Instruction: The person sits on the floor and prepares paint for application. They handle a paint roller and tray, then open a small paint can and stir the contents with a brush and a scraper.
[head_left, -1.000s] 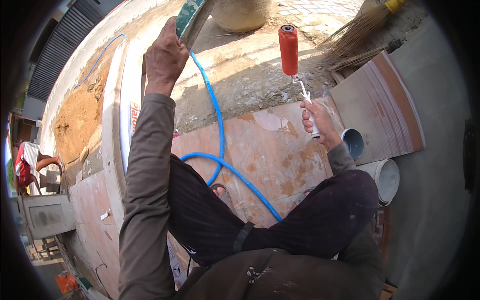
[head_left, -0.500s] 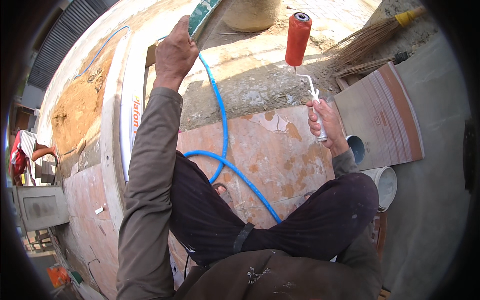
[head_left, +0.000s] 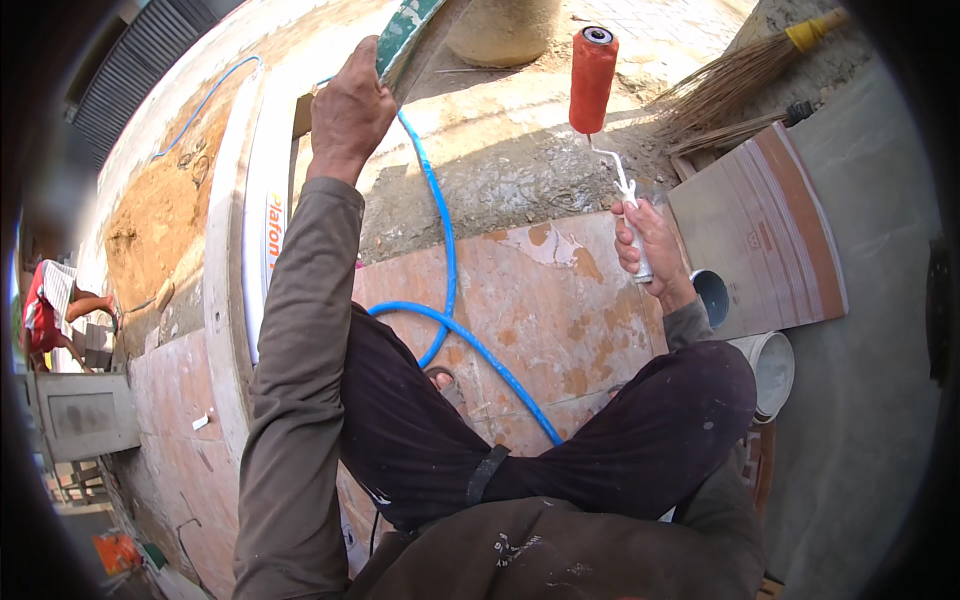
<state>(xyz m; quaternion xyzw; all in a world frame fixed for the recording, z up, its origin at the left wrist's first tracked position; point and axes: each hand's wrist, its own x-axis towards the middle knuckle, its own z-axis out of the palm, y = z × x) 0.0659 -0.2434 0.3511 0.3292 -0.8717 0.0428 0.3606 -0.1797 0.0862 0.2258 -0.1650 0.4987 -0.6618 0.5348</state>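
My right hand is closed around the white handle of a paint roller. The roller stands nearly upright, its red-orange sleeve at the top and its thin white frame bent between sleeve and handle. Far ahead on the left, my left hand is closed at the edge of a green board with worn white patches. The board runs out of the picture at the top, and the fingertips are partly hidden behind it. A blue hose loops over the floor between my arms and passes under my legs.
A straw broom and a striped cardboard sheet lie at the right. Two buckets, one blue inside and one white, stand by my right knee. A long pale ledge runs along my left. Another person is at far left.
The roller's sleeve has tilted very slightly to the left. Both hands keep their grip in nearly the same places.
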